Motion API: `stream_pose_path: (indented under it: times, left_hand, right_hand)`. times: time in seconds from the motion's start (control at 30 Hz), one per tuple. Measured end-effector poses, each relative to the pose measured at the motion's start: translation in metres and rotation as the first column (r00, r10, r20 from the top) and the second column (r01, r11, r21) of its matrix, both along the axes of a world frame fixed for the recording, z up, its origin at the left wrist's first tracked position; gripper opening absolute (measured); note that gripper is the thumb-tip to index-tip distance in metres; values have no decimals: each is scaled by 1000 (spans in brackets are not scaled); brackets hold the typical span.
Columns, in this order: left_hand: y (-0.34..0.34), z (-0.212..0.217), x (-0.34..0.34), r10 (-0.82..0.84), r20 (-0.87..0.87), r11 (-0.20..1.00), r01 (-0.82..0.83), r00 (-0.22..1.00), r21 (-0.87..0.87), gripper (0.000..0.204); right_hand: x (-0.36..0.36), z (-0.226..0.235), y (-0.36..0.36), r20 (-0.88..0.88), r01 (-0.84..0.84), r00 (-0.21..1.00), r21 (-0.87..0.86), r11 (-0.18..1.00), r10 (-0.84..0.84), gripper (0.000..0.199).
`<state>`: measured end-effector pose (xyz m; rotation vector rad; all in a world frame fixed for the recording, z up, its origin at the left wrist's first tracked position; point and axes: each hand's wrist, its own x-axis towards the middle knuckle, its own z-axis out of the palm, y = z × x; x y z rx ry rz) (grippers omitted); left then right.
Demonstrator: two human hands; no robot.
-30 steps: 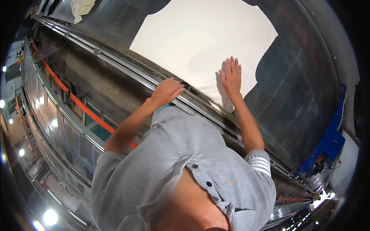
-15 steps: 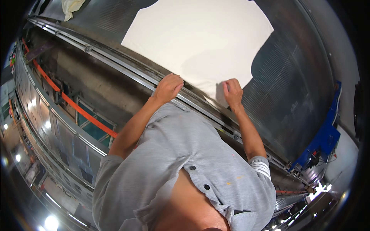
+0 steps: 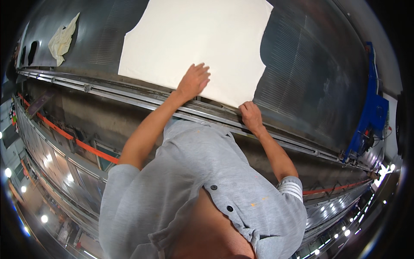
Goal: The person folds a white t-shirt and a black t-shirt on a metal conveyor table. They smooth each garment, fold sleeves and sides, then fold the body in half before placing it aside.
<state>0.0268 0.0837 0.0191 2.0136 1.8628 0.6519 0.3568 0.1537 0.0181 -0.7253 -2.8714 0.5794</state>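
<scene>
A cream-white cut fabric panel (image 3: 198, 34), shaped like the body of a shirt with curved armholes, lies flat on a dark metal table (image 3: 297, 64). My left hand (image 3: 193, 82) is over its near edge, fingers stretched out and slightly apart, holding nothing. At the near right corner of the panel my right hand (image 3: 251, 116) is closed, with the fingers pinched on the fabric edge. The fingertips of that hand are partly hidden.
Metal rails (image 3: 129, 97) run along the table's near edge, in front of my body. A crumpled pale cloth (image 3: 63, 39) and a small black object (image 3: 32, 52) lie at the far left. A blue machine part (image 3: 371, 112) stands at the right; an orange bar (image 3: 82, 145) is at the left.
My left hand has opened and moved up onto the fabric. My right hand has moved down and left to the corner. The panel's near edge now lies straighter; the view has turned.
</scene>
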Motion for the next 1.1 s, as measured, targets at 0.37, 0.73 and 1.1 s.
stream_pose_path:
  times: [0.37,0.73,1.1]
  left_hand:
    - [69,-11,32,-214,-238,962,161,947,-222,84]
    - [70,-13,34,-621,-60,758,578,782,-303,83]
    - [52,-31,139,-705,227,667,737,672,-111,86]
  right_hand:
    - [-2,9,-11,167,777,628,-184,602,-760,22]
    - [46,9,25,-23,919,332,-219,329,-943,23]
    - [70,5,23,-96,937,127,-316,152,-987,24]
